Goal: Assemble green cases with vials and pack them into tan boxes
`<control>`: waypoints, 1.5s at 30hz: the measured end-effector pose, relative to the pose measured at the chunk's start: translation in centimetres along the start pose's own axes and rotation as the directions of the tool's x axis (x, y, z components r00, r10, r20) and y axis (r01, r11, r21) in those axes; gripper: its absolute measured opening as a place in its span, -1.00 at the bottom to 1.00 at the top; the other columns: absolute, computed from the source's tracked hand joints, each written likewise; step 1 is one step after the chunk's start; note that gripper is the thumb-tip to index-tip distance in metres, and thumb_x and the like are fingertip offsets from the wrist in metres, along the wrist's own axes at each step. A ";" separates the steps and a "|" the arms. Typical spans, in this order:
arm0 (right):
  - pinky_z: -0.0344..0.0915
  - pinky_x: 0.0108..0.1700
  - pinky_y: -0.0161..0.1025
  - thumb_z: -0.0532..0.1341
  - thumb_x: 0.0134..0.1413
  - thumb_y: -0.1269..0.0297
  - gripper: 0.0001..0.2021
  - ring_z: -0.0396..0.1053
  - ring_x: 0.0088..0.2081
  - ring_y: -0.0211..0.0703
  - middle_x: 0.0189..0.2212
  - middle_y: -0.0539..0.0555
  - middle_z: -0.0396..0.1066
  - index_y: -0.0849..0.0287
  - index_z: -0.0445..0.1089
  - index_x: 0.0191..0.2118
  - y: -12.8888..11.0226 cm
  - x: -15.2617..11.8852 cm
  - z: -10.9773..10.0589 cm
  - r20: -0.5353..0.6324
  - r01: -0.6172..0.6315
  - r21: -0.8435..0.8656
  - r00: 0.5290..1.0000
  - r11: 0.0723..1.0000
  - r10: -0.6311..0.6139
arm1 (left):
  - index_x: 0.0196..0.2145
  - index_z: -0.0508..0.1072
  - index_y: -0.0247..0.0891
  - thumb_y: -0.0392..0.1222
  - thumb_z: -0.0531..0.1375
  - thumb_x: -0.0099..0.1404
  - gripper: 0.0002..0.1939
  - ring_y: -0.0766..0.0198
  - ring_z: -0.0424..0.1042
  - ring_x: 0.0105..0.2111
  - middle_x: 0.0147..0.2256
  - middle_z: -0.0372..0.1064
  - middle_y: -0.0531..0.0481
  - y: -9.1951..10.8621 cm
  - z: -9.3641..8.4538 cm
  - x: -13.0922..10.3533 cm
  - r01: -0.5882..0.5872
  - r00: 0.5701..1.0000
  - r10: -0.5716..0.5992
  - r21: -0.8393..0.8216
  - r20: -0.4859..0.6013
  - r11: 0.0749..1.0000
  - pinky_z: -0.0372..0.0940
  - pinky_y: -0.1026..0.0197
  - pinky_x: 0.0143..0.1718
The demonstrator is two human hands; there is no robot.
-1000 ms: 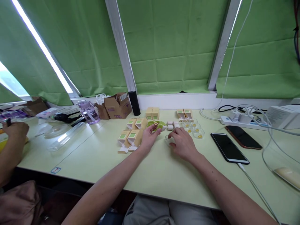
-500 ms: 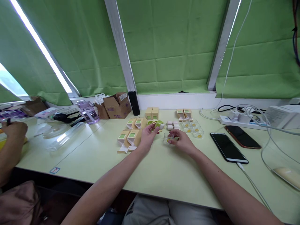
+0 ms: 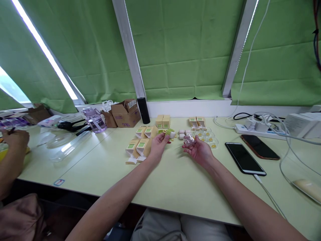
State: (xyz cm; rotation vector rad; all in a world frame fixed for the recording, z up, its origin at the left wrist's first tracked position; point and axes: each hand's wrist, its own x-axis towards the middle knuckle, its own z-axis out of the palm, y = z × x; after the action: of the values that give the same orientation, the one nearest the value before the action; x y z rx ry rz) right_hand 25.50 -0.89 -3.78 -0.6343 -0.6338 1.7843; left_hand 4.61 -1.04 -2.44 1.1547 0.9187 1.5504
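Observation:
Between the fingers of my left hand is a small green-and-white roll, tilted to the right. My right hand is turned partly palm-up and grips a small clear plastic case above the table. Just behind it stand several small white rolls. To the right lie several clear plastic cases with yellow spots. Left of my left hand are several open cream-coloured boxes with green windows, flaps out. What else lies under the left fingers is partly hidden.
Two cream boxes and two open ones stand farther back. Two phones and a power strip with loose cables lie right. A purple bottle, a cardboard box and a co-worker's hand are left.
My right hand has lifted the clear case off the table, moving it slightly right and turning it over. My left hand stays nearly in place with the green-and-white roll.

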 end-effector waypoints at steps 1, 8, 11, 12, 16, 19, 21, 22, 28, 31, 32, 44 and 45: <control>0.59 -0.32 -0.12 0.18 0.39 0.12 -0.73 0.60 -0.36 0.00 -0.35 0.18 0.58 0.22 0.49 -0.13 0.0 -0.1 0.2 -0.004 0.012 -0.004 1.000 1.000 -0.012 | -0.19 0.58 -0.30 0.15 0.51 0.09 -0.49 0.23 0.50 -0.21 -0.18 0.59 -0.08 0.0 0.0 0.0 -0.002 1.000 0.002 0.001 0.000 1.000 0.41 0.21 -0.17; 0.57 -0.41 -0.14 0.51 -0.02 0.15 -0.68 0.63 -0.30 0.02 -0.21 0.08 0.61 0.09 0.49 -0.17 0.0 -1.3 1.1 0.015 0.079 -0.117 0.997 0.990 -0.077 | -0.21 0.57 -0.30 0.18 0.51 0.09 -0.48 0.25 0.49 -0.25 -0.20 0.58 -0.07 0.1 0.1 -0.1 -0.003 1.000 0.003 0.027 0.015 1.000 0.41 0.19 -0.16; 0.54 -0.42 -0.18 0.61 -0.22 0.18 -0.55 0.60 -0.28 -0.04 -0.17 0.06 0.61 0.07 0.45 -0.20 0.1 -1.6 1.4 0.006 0.088 -0.166 0.996 0.982 -0.088 | -0.18 0.59 -0.30 0.17 0.50 0.11 -0.48 0.23 0.50 -0.22 -0.17 0.58 -0.10 0.0 0.1 -0.1 -0.014 1.000 0.013 0.065 0.026 0.998 0.41 0.18 -0.15; 0.54 -0.42 -0.19 0.63 -0.27 0.17 -0.51 0.58 -0.28 -0.06 -0.17 0.05 0.61 0.06 0.44 -0.22 0.1 -1.6 1.5 -0.002 0.100 -0.179 0.995 0.979 -0.102 | -0.17 0.60 -0.31 0.16 0.50 0.11 -0.48 0.21 0.50 -0.21 -0.15 0.59 -0.11 0.0 0.1 -0.2 -0.017 0.999 0.015 0.078 0.028 0.997 0.41 0.17 -0.14; 0.52 -0.43 -0.24 0.65 -0.30 0.07 -0.47 0.49 -0.27 -0.15 -0.16 0.01 0.59 0.03 0.38 -0.25 0.6 -1.7 2.0 -0.003 0.164 -0.228 0.986 0.960 -0.169 | -0.13 0.62 -0.29 0.15 0.51 0.08 -0.46 0.15 0.52 -0.16 -0.09 0.60 -0.15 0.2 0.2 -0.4 -0.022 0.999 0.018 0.116 0.042 0.993 0.41 0.13 -0.10; 0.53 -0.40 -0.25 0.64 -0.25 0.04 -0.48 0.47 -0.27 -0.18 -0.16 -0.01 0.57 0.03 0.38 -0.25 0.8 -1.8 2.3 0.030 0.179 -0.234 0.984 0.956 -0.177 | -0.13 0.62 -0.27 0.17 0.52 0.05 -0.45 0.13 0.54 -0.16 -0.09 0.61 -0.14 0.4 0.4 -0.6 -0.018 0.998 0.011 0.135 0.059 0.991 0.42 0.12 -0.07; 0.54 -0.36 -0.24 0.64 -0.25 0.05 -0.49 0.48 -0.27 -0.19 -0.18 -0.02 0.57 0.03 0.38 -0.25 0.7 -2.0 2.5 0.052 0.179 -0.209 0.984 0.961 -0.172 | -0.14 0.62 -0.26 0.18 0.52 0.03 -0.44 0.14 0.55 -0.18 -0.10 0.62 -0.12 0.6 0.5 -0.8 -0.013 0.998 0.003 0.149 0.065 0.989 0.42 0.12 -0.05; 0.54 -0.35 -0.23 0.63 -0.24 0.06 -0.50 0.49 -0.27 -0.18 -0.19 -0.03 0.57 0.03 0.39 -0.25 0.7 -2.0 2.6 0.067 0.176 -0.189 0.984 0.966 -0.166 | -0.14 0.62 -0.25 0.19 0.52 0.03 -0.44 0.14 0.56 -0.19 -0.11 0.62 -0.11 0.7 0.5 -0.8 -0.011 0.998 0.000 0.154 0.067 0.988 0.42 0.12 -0.05; 0.54 -0.32 -0.24 0.64 -0.22 0.12 -0.56 0.53 -0.30 -0.17 -0.28 0.02 0.59 0.11 0.47 -0.28 0.7 -1.8 2.3 0.144 0.180 -0.141 0.977 0.974 -0.160 | -0.15 0.62 -0.25 0.13 0.52 0.08 -0.50 0.13 0.57 -0.15 -0.12 0.63 -0.11 0.6 0.6 -1.0 -0.029 0.995 0.013 0.156 0.100 0.987 0.42 0.13 -0.02; 0.56 -0.29 -0.23 0.63 -0.19 0.15 -0.60 0.55 -0.32 -0.17 -0.33 0.03 0.59 0.13 0.47 -0.31 0.9 -1.4 1.9 0.133 0.154 -0.150 0.982 0.977 -0.134 | -0.13 0.62 -0.28 0.11 0.52 0.08 -0.49 0.14 0.58 -0.17 -0.10 0.62 -0.14 0.3 0.6 -1.0 -0.017 0.995 0.001 0.159 0.103 0.987 0.42 0.12 -0.02; 0.56 -0.30 -0.24 0.62 -0.17 0.15 -0.61 0.55 -0.33 -0.17 -0.33 0.03 0.59 0.13 0.46 -0.33 1.0 -1.3 1.8 0.121 0.141 -0.140 0.985 0.980 -0.124 | -0.13 0.62 -0.29 0.11 0.52 0.09 -0.49 0.15 0.58 -0.19 -0.09 0.62 -0.15 0.2 0.6 -1.1 -0.015 0.994 -0.002 0.161 0.106 0.987 0.42 0.12 -0.03; 0.58 -0.33 -0.18 0.52 0.04 0.20 -0.74 0.61 -0.33 -0.08 -0.29 0.09 0.61 0.13 0.44 -0.31 1.3 -0.8 1.4 0.089 0.090 -0.102 0.993 0.991 -0.081 | -0.07 0.60 -0.31 0.12 0.53 0.06 -0.41 0.18 0.58 -0.22 -0.08 0.61 -0.17 0.1 0.5 -1.1 -0.018 0.990 -0.005 0.159 0.144 0.987 0.44 0.14 -0.07; 0.59 -0.31 -0.16 0.52 0.05 0.21 -0.74 0.60 -0.33 -0.08 -0.28 0.09 0.61 0.13 0.44 -0.31 1.4 -0.7 1.4 0.095 0.091 -0.101 0.992 0.991 -0.081 | -0.06 0.60 -0.31 0.13 0.53 0.06 -0.41 0.17 0.58 -0.22 -0.07 0.60 -0.18 0.0 0.5 -1.0 -0.018 0.988 -0.006 0.156 0.152 0.988 0.45 0.14 -0.08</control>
State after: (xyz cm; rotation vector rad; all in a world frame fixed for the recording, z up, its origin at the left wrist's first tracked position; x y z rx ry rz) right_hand 23.82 -2.11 -3.64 -0.5907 -0.8098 1.7152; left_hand 5.21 -2.04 -2.53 1.3691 0.9481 1.3921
